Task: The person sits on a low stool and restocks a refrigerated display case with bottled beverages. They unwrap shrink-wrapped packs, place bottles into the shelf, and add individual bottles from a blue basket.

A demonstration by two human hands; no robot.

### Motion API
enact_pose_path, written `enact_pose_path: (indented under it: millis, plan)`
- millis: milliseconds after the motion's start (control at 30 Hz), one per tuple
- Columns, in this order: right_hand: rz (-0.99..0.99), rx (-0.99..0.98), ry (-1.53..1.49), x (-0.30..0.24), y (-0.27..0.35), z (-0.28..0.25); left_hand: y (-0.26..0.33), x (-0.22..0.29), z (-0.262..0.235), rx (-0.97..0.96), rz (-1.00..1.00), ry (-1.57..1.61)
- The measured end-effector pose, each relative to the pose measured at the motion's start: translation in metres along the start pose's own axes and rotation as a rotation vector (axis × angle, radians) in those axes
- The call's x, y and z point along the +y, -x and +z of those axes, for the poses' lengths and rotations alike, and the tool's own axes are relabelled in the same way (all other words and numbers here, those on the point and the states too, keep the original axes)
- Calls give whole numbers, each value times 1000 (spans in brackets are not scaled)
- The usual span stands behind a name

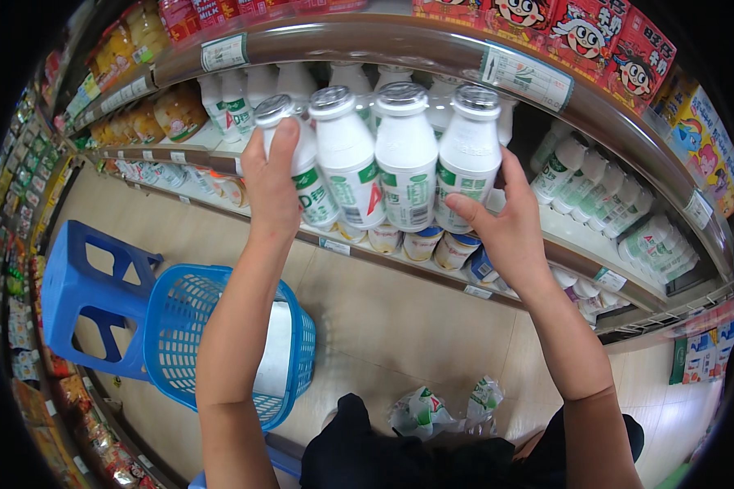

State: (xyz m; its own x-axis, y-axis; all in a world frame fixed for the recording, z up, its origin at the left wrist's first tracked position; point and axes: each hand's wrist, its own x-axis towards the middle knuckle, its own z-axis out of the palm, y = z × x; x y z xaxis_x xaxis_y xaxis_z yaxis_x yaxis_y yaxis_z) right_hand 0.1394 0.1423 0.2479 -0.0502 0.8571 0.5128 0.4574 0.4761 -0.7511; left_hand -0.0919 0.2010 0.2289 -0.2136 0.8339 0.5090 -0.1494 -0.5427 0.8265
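A row of several white plastic drink bottles (405, 155) with silver foil caps and green-and-white labels is held side by side in front of the shelf. My left hand (271, 187) grips the leftmost bottle, its thumb up near the cap. At the other end, my right hand (506, 232) is closed round the rightmost bottle, thumb across its lower front. The row hangs slightly tilted at the shelf's edge, and I cannot tell whether its bases touch the shelf. Similar white bottles (295, 81) stand behind, partly hidden.
A blue plastic basket (179, 326) stands beside a blue stool (98, 297). Crumpled printed plastic wrap (420, 413) lies on the floor near my legs. Red cartons (583, 37) fill the shelf above; more bottles (595, 183) lie to the right. Lidded cups (455, 251) sit below.
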Motion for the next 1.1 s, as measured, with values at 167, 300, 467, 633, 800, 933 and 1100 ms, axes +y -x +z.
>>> enact_pose_path:
  millis: [167,300,467,633,800,933,1100]
  plan:
    - [-124,108,268,8,5,-3,-11,-4,11,-28,57,37]
    - [-160,116,266,17,2,-9,-20,-4,19,-50,44,24]
    - [-109,94,155,20,-2,-9,-28,-7,17,-85,5,15]
    - [-113,65,99,27,-8,-11,-35,-9,13,-127,-53,19]
    - [-99,42,102,28,-12,-13,-37,-5,17,-143,-45,7]
    - [-77,30,68,27,-11,-12,-36,-6,14,-122,-20,-20]
    - [-140,60,218,20,10,-10,-10,-9,-13,-12,144,-441]
